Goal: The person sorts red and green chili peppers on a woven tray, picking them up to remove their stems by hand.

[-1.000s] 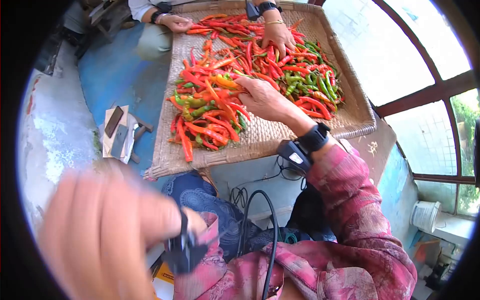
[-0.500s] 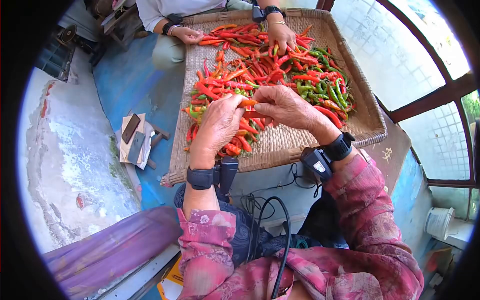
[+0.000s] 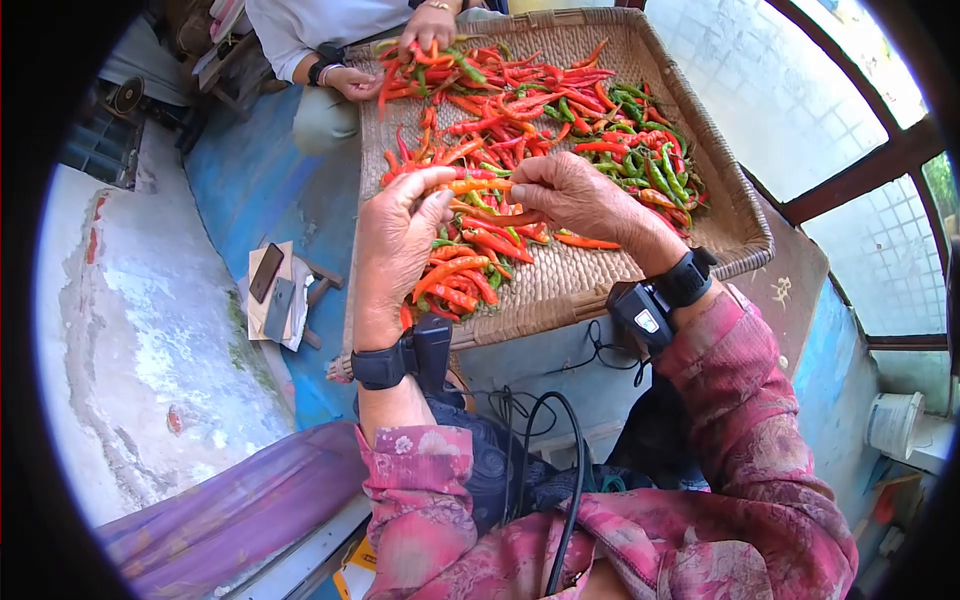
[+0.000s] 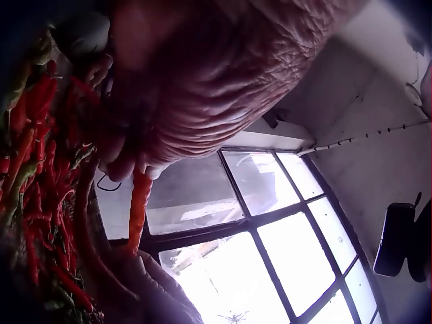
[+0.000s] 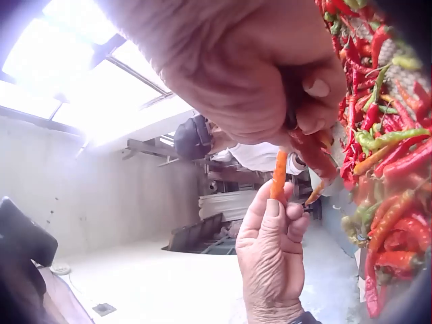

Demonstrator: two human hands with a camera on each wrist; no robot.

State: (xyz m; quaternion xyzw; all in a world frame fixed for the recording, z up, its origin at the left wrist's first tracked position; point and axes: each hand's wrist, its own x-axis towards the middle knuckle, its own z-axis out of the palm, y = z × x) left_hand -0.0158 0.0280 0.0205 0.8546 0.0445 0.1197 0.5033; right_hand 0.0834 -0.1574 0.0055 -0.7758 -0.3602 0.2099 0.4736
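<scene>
An orange chilli is stretched between my two hands above a woven tray. My left hand pinches its left end, seen in the left wrist view as the orange chilli hanging from my fingertips. My right hand pinches the other end and also grips a few red chillies under its palm. In the right wrist view the orange chilli runs between the right hand and the left hand. A heap of red, orange and green chillies covers the tray.
Another person's hands sort chillies at the tray's far end. Two phones lie on cardboard on the blue floor to the left. Cables run over my lap. A white bucket stands at the right, under window panes.
My left hand came from close to the camera to the tray and took one end of the orange chilli. Both hands have since lifted it a little. The other person's hands shifted left.
</scene>
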